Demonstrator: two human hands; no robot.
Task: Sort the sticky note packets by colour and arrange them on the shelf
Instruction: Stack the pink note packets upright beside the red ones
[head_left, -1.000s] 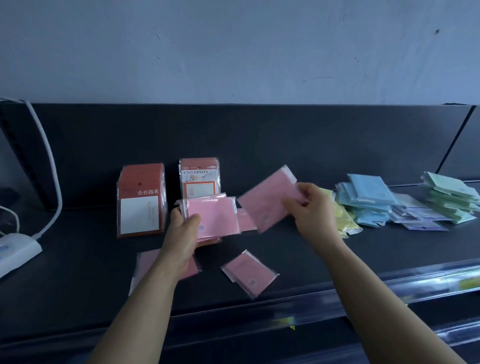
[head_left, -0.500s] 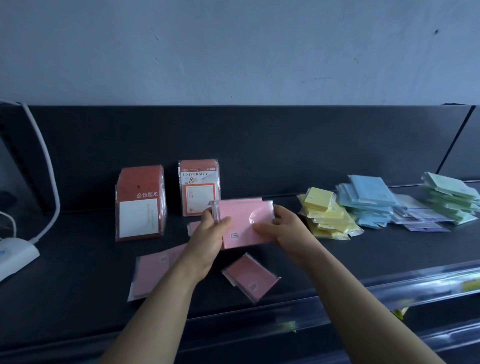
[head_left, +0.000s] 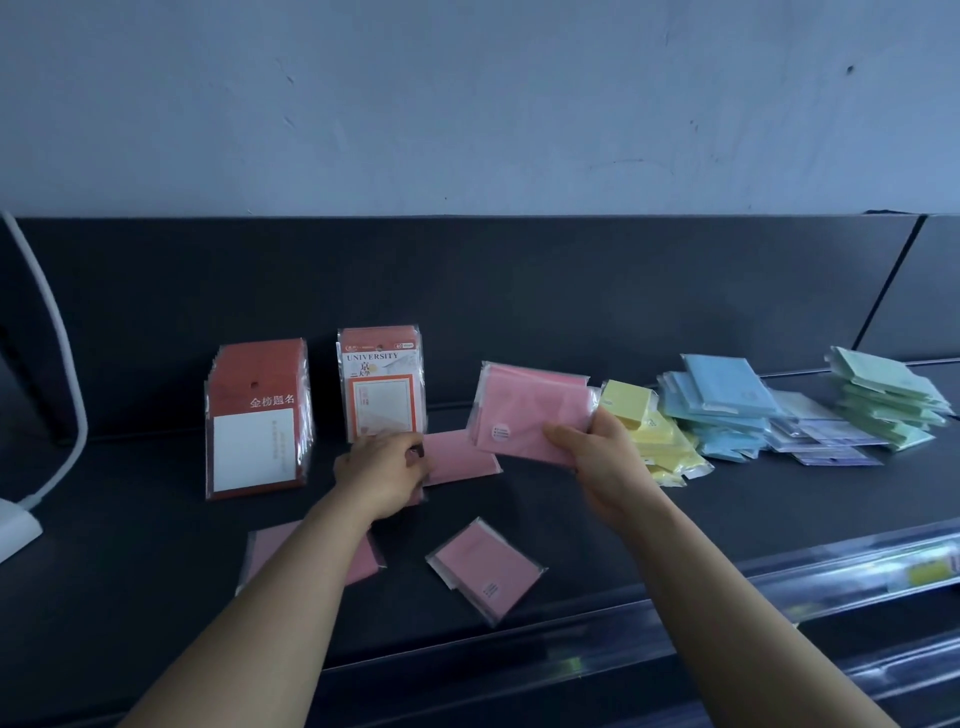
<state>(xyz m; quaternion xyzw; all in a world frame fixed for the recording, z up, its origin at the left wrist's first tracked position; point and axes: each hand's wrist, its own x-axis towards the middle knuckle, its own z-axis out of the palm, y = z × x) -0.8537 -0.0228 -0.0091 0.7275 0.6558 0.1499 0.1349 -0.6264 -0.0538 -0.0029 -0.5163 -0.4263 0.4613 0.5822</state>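
Right, the right hand (head_left: 597, 452) is up above the shelf (head_left: 675, 519), fingers (head_left: 563, 432) and thumb clamped on the lower right corner of a pink bundle (head_left: 524, 410). It's several sticky note packets stacked together, each in clear glossy wrap, with a small round white sticker on the front one. The bundle sits tilted, its right end just in front of the yellow pile (head_left: 649, 431).

Down low, the left hand (head_left: 382, 475) is on the shelf, fingers (head_left: 415, 452) curled onto the left edge of a flat pink packet (head_left: 460, 457), gripping it where it lies. Two more pinks are loose. The front pink packet (head_left: 485, 569) lies turned like a diamond near the shelf's front lip, with a tiny printed label in one corner. The left pink packet (head_left: 270, 556) is partly hidden under the left forearm.

Over to the right, the colours run in heaps along the shelf: yellow, then the blue pile (head_left: 722, 405), a pale lilac pile (head_left: 826, 441) lying flatter, and the green pile (head_left: 888, 400) at the far end. All are loosely stacked, edges fanned out.

At the back left, two rows of red packs stand upright against the back panel: one row with a white window (head_left: 254, 415), one marked UNIVERSITY (head_left: 382, 384). A white cable (head_left: 57, 364) curves down at the far left.
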